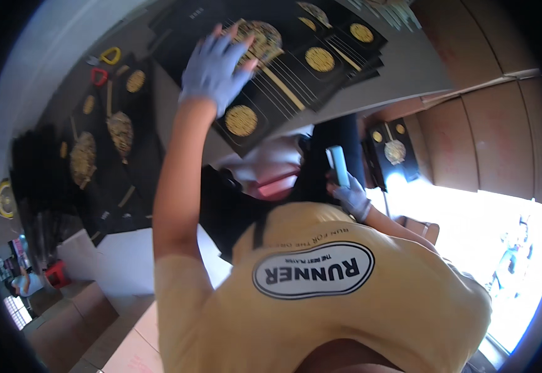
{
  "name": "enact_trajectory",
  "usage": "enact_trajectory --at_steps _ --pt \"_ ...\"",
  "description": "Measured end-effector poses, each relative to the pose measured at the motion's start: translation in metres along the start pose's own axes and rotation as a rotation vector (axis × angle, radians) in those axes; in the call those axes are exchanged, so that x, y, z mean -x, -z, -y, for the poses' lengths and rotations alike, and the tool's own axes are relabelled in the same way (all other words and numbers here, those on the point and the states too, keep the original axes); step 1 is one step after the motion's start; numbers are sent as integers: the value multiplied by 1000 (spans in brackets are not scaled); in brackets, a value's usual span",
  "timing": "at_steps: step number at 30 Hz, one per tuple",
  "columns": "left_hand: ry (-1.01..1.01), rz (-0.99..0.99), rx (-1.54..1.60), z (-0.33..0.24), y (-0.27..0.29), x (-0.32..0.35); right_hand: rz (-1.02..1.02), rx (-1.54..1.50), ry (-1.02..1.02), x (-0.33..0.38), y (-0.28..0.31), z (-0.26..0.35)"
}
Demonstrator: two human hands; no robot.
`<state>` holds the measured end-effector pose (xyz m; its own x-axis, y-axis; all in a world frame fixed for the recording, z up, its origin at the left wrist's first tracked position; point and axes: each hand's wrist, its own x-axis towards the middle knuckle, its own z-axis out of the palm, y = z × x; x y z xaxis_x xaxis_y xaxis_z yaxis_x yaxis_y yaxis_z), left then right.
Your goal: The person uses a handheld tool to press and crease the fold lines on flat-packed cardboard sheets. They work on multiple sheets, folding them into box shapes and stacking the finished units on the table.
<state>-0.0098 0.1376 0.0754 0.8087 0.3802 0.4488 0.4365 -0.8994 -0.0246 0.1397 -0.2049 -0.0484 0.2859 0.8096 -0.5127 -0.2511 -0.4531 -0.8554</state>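
My left hand [215,73], in a grey fingerless glove, lies spread and flat on a stack of black printed cards [283,81] with gold round patterns. Its bare fingertips rest over a large gold figure near the top of the stack. Down by my lap, my right hand [353,199] is closed around a short pale green bar [338,166], which points upward. It wears a grey glove too. The exact kind of the bar cannot be made out.
The cards lie on a grey table [408,71]. Further black-and-gold cards [119,133] are at the left, beside yellow-handled scissors [110,56] and a red-handled tool [99,76]. Pale sticks [398,13] lie at the far edge. Cardboard boxes [501,133] stand at the right, near a small card stack [395,151].
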Motion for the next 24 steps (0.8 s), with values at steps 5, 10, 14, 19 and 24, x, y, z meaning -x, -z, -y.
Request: enact_trajectory --at_steps 5,10,14,19,24 --pt "325 241 -177 -24 -85 -8 35 32 -13 15 5 15" --pt "142 162 -95 -74 -65 31 136 -123 -72 21 25 20" --pt "156 176 -9 -79 -43 29 109 -369 84 7 39 26" --pt "136 129 -55 -72 -59 30 138 -133 189 -23 73 46" --pt "159 131 -55 -73 -61 33 2 -158 24 -17 54 75"
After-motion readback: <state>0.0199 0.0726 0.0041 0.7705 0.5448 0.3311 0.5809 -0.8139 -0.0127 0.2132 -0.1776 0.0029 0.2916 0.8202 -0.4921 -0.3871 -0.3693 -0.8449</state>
